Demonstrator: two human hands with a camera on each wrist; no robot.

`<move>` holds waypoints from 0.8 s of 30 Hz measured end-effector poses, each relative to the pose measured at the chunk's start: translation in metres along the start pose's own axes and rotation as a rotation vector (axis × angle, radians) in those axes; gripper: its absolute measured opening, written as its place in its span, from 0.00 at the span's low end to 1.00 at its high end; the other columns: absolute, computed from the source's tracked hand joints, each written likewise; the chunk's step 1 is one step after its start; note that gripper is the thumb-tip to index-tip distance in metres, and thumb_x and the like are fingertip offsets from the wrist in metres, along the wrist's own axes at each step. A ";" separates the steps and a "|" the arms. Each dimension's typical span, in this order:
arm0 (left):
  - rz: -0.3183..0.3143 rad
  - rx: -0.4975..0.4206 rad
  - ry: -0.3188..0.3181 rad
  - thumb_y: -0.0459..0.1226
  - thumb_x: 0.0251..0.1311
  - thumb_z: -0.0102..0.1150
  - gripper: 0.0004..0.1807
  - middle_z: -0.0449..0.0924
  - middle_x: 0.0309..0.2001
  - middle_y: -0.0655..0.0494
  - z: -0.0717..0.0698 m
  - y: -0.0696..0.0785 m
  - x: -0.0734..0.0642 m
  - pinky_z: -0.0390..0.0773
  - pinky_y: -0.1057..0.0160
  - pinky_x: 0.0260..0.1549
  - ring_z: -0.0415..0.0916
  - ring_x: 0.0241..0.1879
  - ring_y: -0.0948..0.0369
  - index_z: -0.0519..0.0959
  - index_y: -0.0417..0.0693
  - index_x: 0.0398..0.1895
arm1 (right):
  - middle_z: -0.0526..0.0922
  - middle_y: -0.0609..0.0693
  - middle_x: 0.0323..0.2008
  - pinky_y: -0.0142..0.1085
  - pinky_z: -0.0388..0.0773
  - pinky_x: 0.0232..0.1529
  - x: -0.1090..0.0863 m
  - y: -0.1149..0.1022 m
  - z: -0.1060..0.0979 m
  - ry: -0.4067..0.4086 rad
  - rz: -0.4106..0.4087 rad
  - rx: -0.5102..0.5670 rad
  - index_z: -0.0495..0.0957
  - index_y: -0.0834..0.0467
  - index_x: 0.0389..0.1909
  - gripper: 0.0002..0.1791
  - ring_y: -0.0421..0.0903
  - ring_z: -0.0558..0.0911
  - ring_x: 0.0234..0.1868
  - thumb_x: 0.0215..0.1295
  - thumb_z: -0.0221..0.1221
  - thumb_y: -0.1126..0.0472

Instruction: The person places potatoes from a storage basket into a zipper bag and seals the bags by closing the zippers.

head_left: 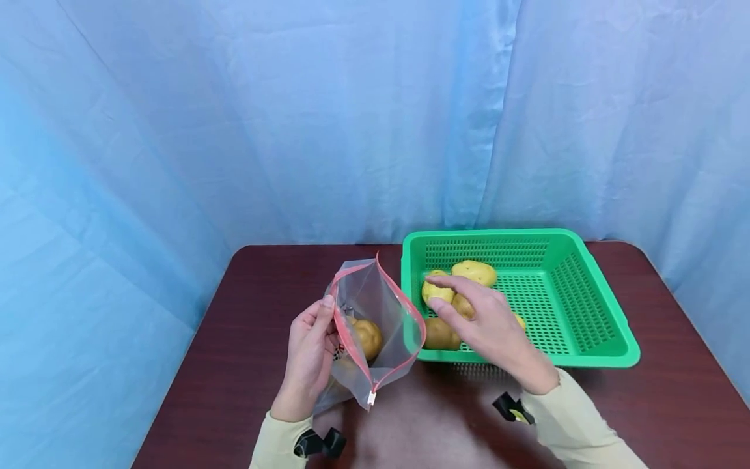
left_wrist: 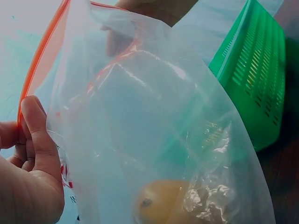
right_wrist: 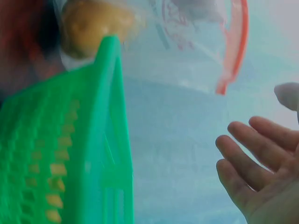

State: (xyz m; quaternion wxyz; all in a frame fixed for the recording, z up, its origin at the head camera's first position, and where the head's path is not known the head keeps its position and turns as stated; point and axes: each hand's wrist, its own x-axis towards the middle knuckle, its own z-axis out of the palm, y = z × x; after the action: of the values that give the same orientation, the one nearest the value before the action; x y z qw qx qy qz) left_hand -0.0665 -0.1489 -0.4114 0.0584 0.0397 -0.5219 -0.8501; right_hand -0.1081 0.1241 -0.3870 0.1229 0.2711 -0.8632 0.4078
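My left hand (head_left: 312, 348) pinches the red-edged rim of a clear zip bag (head_left: 394, 326), thumb on the near side, and the bag's mouth gapes wide. Inside the bag lies a brown potato (head_left: 368, 339), which shows through the plastic low in the left wrist view. Over the left end of a green basket (head_left: 603, 293) hovers my right hand (head_left: 489, 319), fingers spread and holding nothing. Below and beside it in the basket are a brown potato (head_left: 441, 334), a yellow potato (head_left: 436, 288) and another yellow potato (head_left: 474, 272). The hand partly hides other potatoes.
A white slider (head_left: 372, 397) hangs at the near corner of the bag's zip. The basket stands on the dark red table (head_left: 246, 326), its left wall close beside the bag. Blue curtains (head_left: 351, 130) hang behind the table. Each wrist wears a black camera mount.
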 end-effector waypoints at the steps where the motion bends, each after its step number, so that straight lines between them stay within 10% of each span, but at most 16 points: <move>1: 0.001 0.001 -0.005 0.40 0.79 0.52 0.16 0.78 0.23 0.59 0.000 0.000 0.000 0.77 0.70 0.21 0.76 0.21 0.66 0.79 0.47 0.30 | 0.84 0.46 0.59 0.52 0.79 0.57 0.000 0.002 -0.004 -0.002 -0.015 -0.020 0.81 0.53 0.63 0.21 0.50 0.81 0.61 0.73 0.64 0.54; 13: -0.014 -0.015 0.021 0.39 0.79 0.52 0.15 0.78 0.23 0.58 0.002 -0.001 0.000 0.75 0.69 0.21 0.76 0.22 0.65 0.79 0.45 0.31 | 0.82 0.53 0.62 0.54 0.76 0.61 0.009 0.023 -0.038 -0.092 -0.212 -0.164 0.79 0.59 0.64 0.27 0.54 0.79 0.64 0.65 0.71 0.59; 24: -0.004 -0.006 -0.005 0.40 0.79 0.53 0.14 0.78 0.23 0.59 0.004 -0.005 0.001 0.74 0.70 0.22 0.77 0.23 0.65 0.80 0.47 0.31 | 0.79 0.53 0.65 0.57 0.73 0.64 0.023 0.046 -0.062 -0.237 -0.147 -0.236 0.76 0.58 0.67 0.28 0.55 0.76 0.67 0.70 0.67 0.53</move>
State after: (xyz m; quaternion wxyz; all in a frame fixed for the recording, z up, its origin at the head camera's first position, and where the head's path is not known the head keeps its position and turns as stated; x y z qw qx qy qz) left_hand -0.0682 -0.1429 -0.4142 0.0555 0.0386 -0.5196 -0.8517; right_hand -0.1540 0.1877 -0.3671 0.0805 0.3633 -0.8914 0.2587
